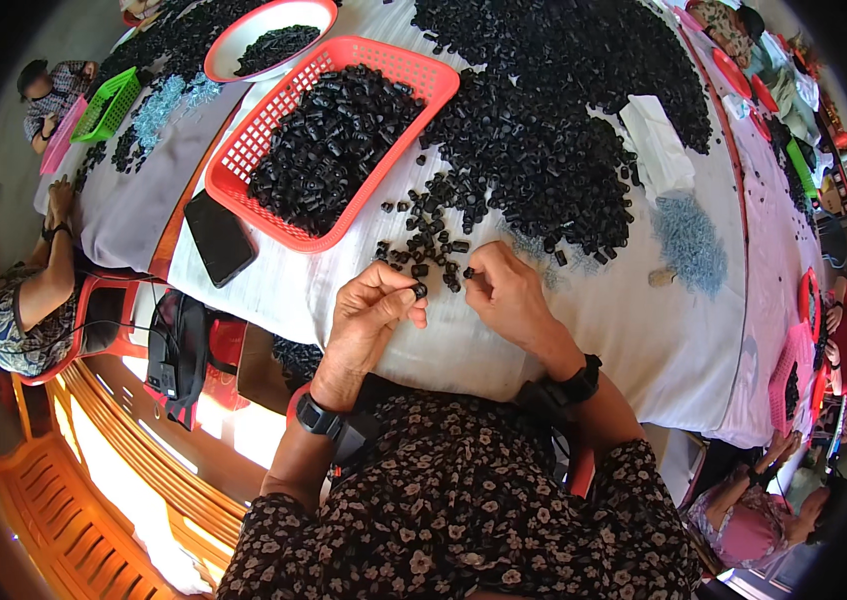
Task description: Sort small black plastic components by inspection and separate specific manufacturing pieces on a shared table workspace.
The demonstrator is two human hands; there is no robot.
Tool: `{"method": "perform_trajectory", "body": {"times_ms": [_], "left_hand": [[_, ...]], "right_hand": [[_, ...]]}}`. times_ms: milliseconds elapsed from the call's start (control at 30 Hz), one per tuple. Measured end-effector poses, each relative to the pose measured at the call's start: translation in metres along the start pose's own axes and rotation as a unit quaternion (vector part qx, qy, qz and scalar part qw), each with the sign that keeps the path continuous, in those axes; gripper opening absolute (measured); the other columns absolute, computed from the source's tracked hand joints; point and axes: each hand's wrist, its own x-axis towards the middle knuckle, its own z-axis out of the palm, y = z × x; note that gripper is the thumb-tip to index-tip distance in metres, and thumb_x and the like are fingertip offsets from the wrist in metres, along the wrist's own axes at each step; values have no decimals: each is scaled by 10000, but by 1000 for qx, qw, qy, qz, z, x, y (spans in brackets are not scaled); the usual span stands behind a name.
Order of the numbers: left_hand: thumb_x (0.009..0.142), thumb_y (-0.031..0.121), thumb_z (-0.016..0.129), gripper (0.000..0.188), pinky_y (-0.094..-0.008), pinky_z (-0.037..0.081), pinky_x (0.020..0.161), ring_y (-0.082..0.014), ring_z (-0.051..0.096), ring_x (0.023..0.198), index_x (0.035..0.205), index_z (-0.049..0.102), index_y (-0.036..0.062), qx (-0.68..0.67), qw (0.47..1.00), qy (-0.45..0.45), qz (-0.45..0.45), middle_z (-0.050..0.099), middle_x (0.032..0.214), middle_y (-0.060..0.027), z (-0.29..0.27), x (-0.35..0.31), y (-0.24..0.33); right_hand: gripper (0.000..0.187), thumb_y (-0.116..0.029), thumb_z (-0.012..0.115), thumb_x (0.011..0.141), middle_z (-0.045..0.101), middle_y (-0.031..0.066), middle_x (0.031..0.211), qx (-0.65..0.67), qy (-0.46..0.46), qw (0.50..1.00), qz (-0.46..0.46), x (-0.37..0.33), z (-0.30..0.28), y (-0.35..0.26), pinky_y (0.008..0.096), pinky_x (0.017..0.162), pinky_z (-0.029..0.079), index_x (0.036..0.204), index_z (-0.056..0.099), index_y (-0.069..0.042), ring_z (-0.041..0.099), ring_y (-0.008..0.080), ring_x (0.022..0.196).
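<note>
Between the thumb and fingers of my left hand (375, 312) is a small black plastic cap (418, 290). My right hand (513, 300) is closed in a pinch just to its right, with a small black piece (469, 272) at the fingertips. Both hands hover over the near edge of a white-covered table. Loose black caps (430, 232) lie scattered just beyond my fingers. They run into a large heap of black caps (543, 170) further back. Some thin pale-blue pieces (543, 250) lie partly hidden behind my right hand.
A red basket (221, 170) full of black parts stands at the left, a dark phone (219, 240) beside it. Behind it is a red-and-white bowl (233, 45). A folded white cloth (656, 150) and a pale-blue pile (690, 245) lie right. Other people sit at both sides.
</note>
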Motion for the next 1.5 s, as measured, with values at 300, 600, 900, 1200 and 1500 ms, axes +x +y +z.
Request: {"method": "perform_trajectory", "body": {"times_ms": [300, 600, 900, 1200, 1500], "left_hand": [[867, -19, 560, 58, -285, 505, 661, -163, 613, 667, 918, 574, 4, 30, 1000, -7, -4, 646, 820, -107, 5, 6, -6], [871, -23, 541, 61, -288, 502, 654, -178, 609, 686, 925, 560, -4, 44, 999, -16, -20, 635, 831, -114, 15, 8, -9], [884, 9, 558, 41, -275, 496, 653, -139, 592, 665, 921, 557, -10, 63, 998, -13, -17, 627, 809, -94, 24, 12, -15], [886, 22, 565, 51, -275, 500, 653, -145, 597, 663, 928, 559, -5, 58, 998, -4, -19, 633, 805, -98, 21, 10, -17], [886, -10, 534, 63, -281, 502, 654, -169, 605, 687, 944, 558, -11, 47, 999, -14, -15, 635, 838, -112, 20, 9, -17]], "right_hand": [[131, 12, 605, 803, 555, -6, 804, 355, -19, 930, 92, 1, -1, 17, 198, 594, 414, 903, 533, -33, 518, 54, 666], [142, -13, 501, 894, 587, 37, 861, 461, -47, 881, 94, 2, -11, 11, 215, 639, 456, 1004, 591, -19, 549, 82, 674], [138, -12, 488, 895, 538, 2, 768, 429, -33, 899, 88, -1, -15, 7, 204, 583, 429, 1000, 575, -26, 496, 58, 630], [129, -23, 500, 887, 528, 14, 734, 532, -39, 837, 126, 0, -16, 2, 229, 555, 433, 995, 570, -16, 484, 82, 593], [136, -6, 481, 874, 538, 22, 718, 519, -31, 845, 126, -3, -13, 11, 235, 548, 444, 953, 592, -5, 489, 74, 577]]}}
